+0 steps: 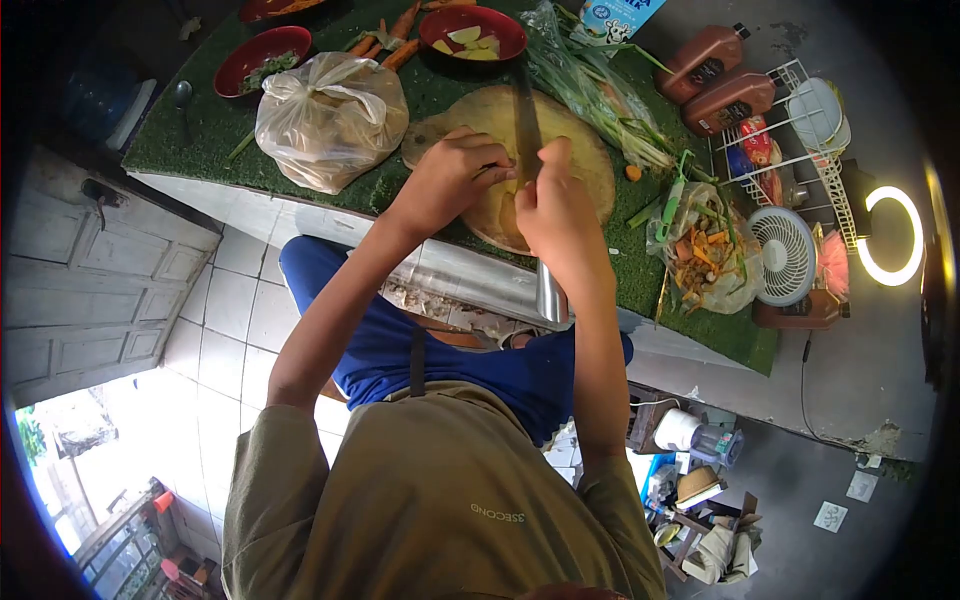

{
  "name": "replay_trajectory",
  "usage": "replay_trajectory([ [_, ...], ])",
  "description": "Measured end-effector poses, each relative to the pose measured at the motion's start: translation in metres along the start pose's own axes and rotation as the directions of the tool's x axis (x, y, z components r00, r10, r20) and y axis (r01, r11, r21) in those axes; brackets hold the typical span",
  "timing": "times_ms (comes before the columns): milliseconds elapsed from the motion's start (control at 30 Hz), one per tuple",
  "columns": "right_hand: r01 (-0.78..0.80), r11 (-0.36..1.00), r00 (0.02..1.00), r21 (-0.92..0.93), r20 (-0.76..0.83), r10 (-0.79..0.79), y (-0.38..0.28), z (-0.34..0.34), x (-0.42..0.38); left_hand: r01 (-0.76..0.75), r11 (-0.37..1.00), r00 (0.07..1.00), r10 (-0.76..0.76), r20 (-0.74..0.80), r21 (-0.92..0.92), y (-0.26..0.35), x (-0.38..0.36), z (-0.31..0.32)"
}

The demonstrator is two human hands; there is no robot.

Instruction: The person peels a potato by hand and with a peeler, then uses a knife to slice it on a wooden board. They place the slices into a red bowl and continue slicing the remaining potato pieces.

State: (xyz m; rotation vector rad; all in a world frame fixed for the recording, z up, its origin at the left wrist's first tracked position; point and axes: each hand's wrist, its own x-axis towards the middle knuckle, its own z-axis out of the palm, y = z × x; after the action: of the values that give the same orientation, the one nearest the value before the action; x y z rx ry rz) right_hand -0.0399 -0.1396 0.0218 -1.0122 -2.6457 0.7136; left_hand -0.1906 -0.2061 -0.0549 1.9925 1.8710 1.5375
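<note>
Far left on the worktop (215, 135) you've got a spoon (182, 93) and a red bowl (230, 80), out where they probably won't crowd you. Next is the knotted bag (330, 125), bulky and right beside the board's left end, so your left arm could easily bump it. Carrots (402, 54) are behind that. Your left hand (458, 178) is over the board (582, 150), fingers curled and tips pressed together; can't make out what's between them. Board's at the near edge, I'd guess for easy reach. The knife (525, 115) runs across it, handle poking out toward you, blade pointing at the far bowl (472, 55). Your right hand (552, 205) is just right of the other, curled, thumb up, above the middle of the knife; can't tell if it's gripping anything. Scallions (612, 100) hem in the far right side, then the scraps bag (705, 268) hogs the right end, with the fan (782, 257) just beside it.
</note>
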Motion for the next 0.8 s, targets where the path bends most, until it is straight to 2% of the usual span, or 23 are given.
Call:
replay_trajectory([
  [133, -0.01, 1.0, 1.0, -0.004, 0.016, 0.01, -0.007, -0.009, -0.012, 0.005, 1.0, 1.0, -0.005, 0.0, 0.012, -0.001, -0.001, 0.0],
  [233, 0.079, 0.996, 0.997, 0.032, -0.009, -0.079, -0.006, -0.005, -0.017, 0.009, 1.0, 1.0, -0.009, -0.004, -0.002, 0.0, -0.001, 0.0],
  [533, 0.098, 0.994, 0.995, 0.048, -0.013, -0.097, -0.008, 0.0, -0.021, -0.007, 1.0, 0.999, 0.008, -0.038, 0.024, -0.002, -0.001, 0.003],
  [633, 0.023, 1.0, 1.0, -0.002, 0.014, -0.023, -0.014, -0.001, -0.021, -0.009, 1.0, 0.999, 0.01, -0.045, 0.008, -0.002, -0.002, 0.003],
  [733, 0.008, 1.0, 0.998, -0.012, 0.059, -0.007, -0.015, 0.003, -0.015, 0.007, 1.0, 1.0, -0.007, -0.008, 0.011, 0.0, -0.001, 0.0],
  [800, 0.026, 0.999, 0.999, -0.019, 0.035, -0.025, -0.008, 0.014, -0.008, 0.018, 0.999, 1.0, -0.018, 0.01, 0.028, 0.002, -0.003, -0.001],
])
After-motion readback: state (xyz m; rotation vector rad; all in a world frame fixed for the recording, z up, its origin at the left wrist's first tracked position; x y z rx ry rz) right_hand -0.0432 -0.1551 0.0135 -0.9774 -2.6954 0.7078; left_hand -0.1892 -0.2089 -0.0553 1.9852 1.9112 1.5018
